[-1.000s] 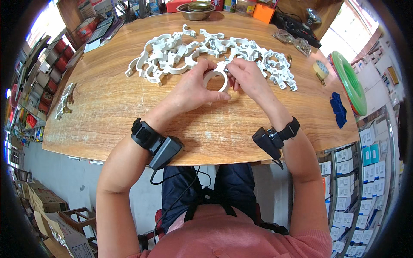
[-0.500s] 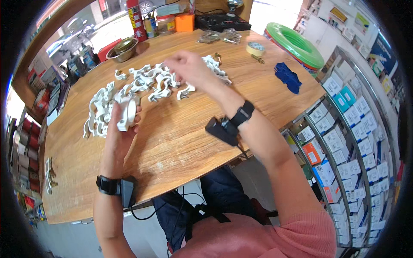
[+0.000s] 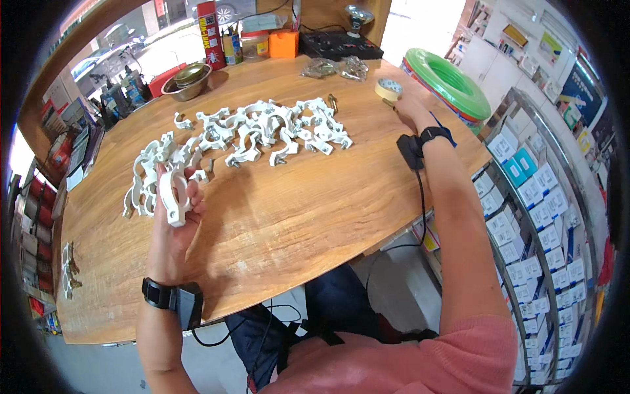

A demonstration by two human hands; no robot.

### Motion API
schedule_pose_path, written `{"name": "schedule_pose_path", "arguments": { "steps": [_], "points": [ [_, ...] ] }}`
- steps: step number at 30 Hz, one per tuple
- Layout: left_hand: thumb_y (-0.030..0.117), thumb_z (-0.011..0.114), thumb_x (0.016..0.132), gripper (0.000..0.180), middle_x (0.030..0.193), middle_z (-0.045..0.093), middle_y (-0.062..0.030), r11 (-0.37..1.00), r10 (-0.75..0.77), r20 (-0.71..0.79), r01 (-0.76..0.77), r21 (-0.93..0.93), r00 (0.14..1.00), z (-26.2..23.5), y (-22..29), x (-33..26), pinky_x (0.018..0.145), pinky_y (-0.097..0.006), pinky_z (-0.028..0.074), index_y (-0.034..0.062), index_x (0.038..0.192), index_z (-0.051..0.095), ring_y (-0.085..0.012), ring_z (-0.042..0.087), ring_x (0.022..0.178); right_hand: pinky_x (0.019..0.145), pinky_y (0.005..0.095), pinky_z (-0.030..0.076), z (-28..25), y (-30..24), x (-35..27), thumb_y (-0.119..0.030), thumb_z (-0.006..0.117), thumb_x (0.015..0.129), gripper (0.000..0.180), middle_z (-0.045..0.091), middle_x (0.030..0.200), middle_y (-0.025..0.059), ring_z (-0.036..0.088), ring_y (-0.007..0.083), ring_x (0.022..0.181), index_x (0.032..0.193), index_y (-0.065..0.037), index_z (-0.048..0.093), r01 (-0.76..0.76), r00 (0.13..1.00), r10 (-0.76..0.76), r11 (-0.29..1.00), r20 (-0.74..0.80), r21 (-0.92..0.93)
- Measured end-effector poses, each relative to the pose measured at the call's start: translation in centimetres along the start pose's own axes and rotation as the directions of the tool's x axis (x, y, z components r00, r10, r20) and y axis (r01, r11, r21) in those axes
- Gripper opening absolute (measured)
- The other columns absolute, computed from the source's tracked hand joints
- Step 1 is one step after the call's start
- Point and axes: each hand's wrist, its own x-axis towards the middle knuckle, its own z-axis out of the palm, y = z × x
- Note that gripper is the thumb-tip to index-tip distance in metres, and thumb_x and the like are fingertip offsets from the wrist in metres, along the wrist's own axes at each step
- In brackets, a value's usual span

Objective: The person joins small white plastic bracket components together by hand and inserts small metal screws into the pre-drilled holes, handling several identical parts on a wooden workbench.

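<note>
In my left hand [image 3: 190, 213] is a white plastic pipe clamp [image 3: 174, 199], its ring lying over the fingers and the thumb along its side. Part of the palm is hidden by the clamp. Reaching to the far right, my right hand [image 3: 413, 111] has its fingertips closed at the end of a small brass-coloured bolt [image 3: 389, 104], just below a roll of tape [image 3: 388, 89]. The fingers cover one end of that bolt. More white pipe clamps [image 3: 262, 128] lie heaped across the middle and left of the wooden table [image 3: 282, 217].
Metal bowls [image 3: 187, 82], a red spray can [image 3: 210, 36] and an orange box [image 3: 283, 44] stand at the back. Green coiled hose [image 3: 453, 82] sits beyond the right edge. Shelves of small boxes [image 3: 525, 230] run alongside. A cable [image 3: 423, 203] hangs from my right wrist.
My right hand has moved from above the clamp heap to the far right, beside the tape roll. My left hand has turned the clamp and come slightly nearer.
</note>
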Motion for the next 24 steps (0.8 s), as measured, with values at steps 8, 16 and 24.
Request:
{"name": "schedule_pose_path", "arguments": {
  "steps": [8, 16, 24],
  "points": [
    [0.038, 0.041, 0.09, 0.035, 0.05, 0.03, 0.0038, 0.998, 0.014, 0.006, -0.014, 0.065, 1.0, -0.6, 0.1, -0.5, 0.035, -0.017, 0.024, 0.0098, 0.071, 0.046, -0.0063, 0.028, 0.042, 0.08, 0.0398, 0.045, 0.7, -0.2, 1.5, -0.037, 0.06, 0.075, 0.047, 0.059, 0.101, 0.017, 0.056, 0.0302, 0.096, 0.105, -0.002, 0.055, 0.038, 0.999, -0.047, 0.96, -0.022, -0.278],
    [0.04, 0.043, 0.089, 0.036, 0.052, 0.039, 0.0028, 0.946, -0.123, 0.092, 0.088, 0.311, 0.988, 0.5, 0.1, -0.8, 0.027, -0.02, 0.024, 0.0054, 0.085, 0.054, -0.0069, 0.033, 0.035, 0.082, 0.0384, 0.045, 1.5, -1.3, 1.3, -0.015, 0.058, 0.067, 0.039, 0.057, 0.104, 0.0208, 0.054, 0.0321, 0.1, 0.103, -0.001, 0.057, 0.051, 0.997, -0.034, 0.955, 0.064, -0.294],
    [0.032, 0.041, 0.09, 0.037, 0.065, 0.046, 0.0003, 0.965, -0.092, 0.175, 0.045, 0.258, 0.98, -0.2, 0.5, -0.7, 0.029, -0.018, 0.033, 0.0016, 0.111, 0.045, -0.0059, 0.04, 0.036, 0.061, 0.0257, 0.052, -4.0, -16.1, -11.6, -0.008, 0.056, 0.079, 0.012, 0.058, 0.083, 0.0133, 0.063, 0.0203, 0.073, 0.082, 0.003, 0.051, 0.132, 0.84, -0.527, 0.431, 0.13, 0.893]
  ]
}}
